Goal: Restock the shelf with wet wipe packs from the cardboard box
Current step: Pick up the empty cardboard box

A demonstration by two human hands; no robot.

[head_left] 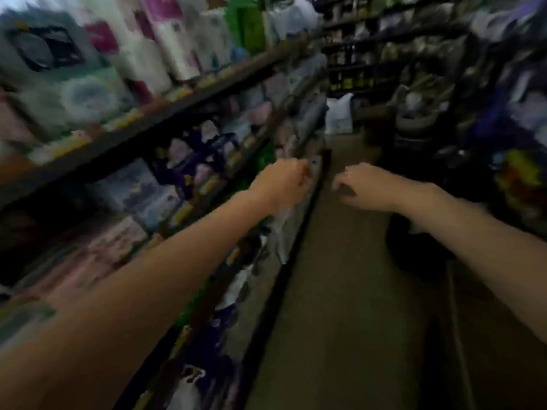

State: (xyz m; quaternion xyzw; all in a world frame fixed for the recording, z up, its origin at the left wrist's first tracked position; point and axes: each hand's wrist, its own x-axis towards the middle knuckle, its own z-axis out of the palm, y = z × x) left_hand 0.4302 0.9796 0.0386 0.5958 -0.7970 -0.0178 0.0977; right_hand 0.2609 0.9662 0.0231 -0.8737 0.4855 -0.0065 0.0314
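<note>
A: Brown shelf rails [165, 112] run from lower left to upper centre of the frame, crowded with packs [139, 193]; heavy motion blur throughout. Which of them are wet wipe packs, cannot tell.

B: Hands?

A: Left hand [281, 180] at centre frame, fingers curled, right against the front edge of the lower shelf. Something pale and crinkly [281, 220] hangs below that wrist, possibly plastic wrap, but whether the hand grips it the blur hides. Right hand [359, 187] just right of centre, over the floor [340, 291], fingers loosely curled, nothing visible in it.

B: Cardboard box?

A: Not identifiable. Dark shapes at centre right, a white bag [339, 113] in the upper middle distance. No box I would swear to.

B: Risks from here?

A: My judgement: the view is swinging fast, so a reach made now could clip the protruding shelf edge or sweep the front packs onto the floor. The rows look loosely stacked; a forearm dragged along them would topple some. Also, picking out the wrong product in this dim aisle is easy.
</note>
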